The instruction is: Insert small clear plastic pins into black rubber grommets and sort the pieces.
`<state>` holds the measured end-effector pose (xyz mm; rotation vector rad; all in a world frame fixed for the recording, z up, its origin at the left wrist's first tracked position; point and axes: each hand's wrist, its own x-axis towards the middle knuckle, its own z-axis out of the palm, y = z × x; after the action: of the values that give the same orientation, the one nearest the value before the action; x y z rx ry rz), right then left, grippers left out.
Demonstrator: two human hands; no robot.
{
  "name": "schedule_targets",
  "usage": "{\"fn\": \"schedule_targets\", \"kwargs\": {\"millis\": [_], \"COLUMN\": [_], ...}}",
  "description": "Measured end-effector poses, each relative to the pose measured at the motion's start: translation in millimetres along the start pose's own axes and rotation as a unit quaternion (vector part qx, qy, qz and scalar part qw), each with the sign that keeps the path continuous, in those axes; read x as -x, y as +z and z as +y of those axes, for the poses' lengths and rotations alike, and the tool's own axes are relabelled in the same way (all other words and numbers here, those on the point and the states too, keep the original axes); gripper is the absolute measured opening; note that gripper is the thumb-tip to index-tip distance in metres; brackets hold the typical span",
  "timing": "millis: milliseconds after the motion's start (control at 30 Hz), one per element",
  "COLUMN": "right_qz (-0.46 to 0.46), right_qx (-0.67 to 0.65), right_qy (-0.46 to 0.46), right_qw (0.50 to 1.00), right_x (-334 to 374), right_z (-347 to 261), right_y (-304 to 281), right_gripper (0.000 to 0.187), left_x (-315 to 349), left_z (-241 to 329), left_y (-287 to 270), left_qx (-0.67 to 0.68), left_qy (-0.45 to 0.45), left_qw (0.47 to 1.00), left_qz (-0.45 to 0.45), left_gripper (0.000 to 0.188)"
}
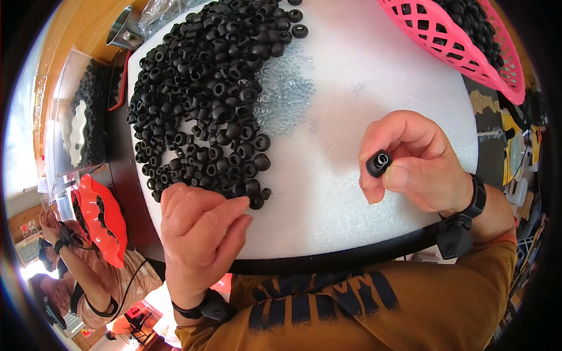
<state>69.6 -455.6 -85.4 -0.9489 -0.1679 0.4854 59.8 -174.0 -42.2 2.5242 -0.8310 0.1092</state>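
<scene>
Our right hand (pixel 422 164), in the head view, is closed in a pinch around a small black piece (pixel 379 164), thumb on the near side and bent fingers behind it. We have it raised in front of us, over the right part of the white surface (pixel 345 228) and well apart from the pile of black pieces (pixel 202 82) on the left. The grip is probably kept to the fingertips so that the mouth stays uncovered and we can look into it; pale, ring-shaped glints show there.

Our left hand (pixel 202 225) rests at the near edge of the pile, fingers curled and thumb close to the index finger. Whether it holds anything we cannot tell, since the fingers hide the inside. Placed there, it seems to have the nearest pieces within easy reach. Small clear rings (pixel 287 88) lie scattered just right of the pile, likely kept beside it so both sorts are at hand. A pink basket (pixel 513 88) with more dark pieces stands at the far right corner.

As for the pinched piece, its mouth points up and rightward, partly toward us; its short long axis slants from the rounded lower-left end to that mouth.
</scene>
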Motion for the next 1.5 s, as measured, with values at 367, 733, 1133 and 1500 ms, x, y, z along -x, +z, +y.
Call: {"fn": "schedule_targets", "kwargs": {"millis": [367, 733, 1133, 1500], "right_qz": [0.005, -0.013, -0.054, -0.060], "right_qx": [-0.039, -0.074, -0.055, 0.047], "right_qy": [0.054, 0.086, 0.053, 0.045], "right_qw": [0.998, 0.993, 0.996, 0.996], "right_x": [1, 3, 4, 6], "right_z": [-3, -5, 0, 1], "right_y": [2, 0, 4, 4], "right_gripper": [0.022, 0.023, 0.019, 0.016], "left_x": [-11, -25, -41, -55], "left_z": [3, 12, 34, 50], "left_y": [18, 23, 15, 23], "left_qx": [-0.059, -0.130, 0.203, 0.268], "left_qy": [0.043, 0.061, 0.022, 0.016], "left_qw": [0.997, 0.988, 0.979, 0.963], "left_qz": [-0.025, -0.052, 0.009, -0.024], "left_gripper": [0.030, 0.028, 0.035, 0.033]}}
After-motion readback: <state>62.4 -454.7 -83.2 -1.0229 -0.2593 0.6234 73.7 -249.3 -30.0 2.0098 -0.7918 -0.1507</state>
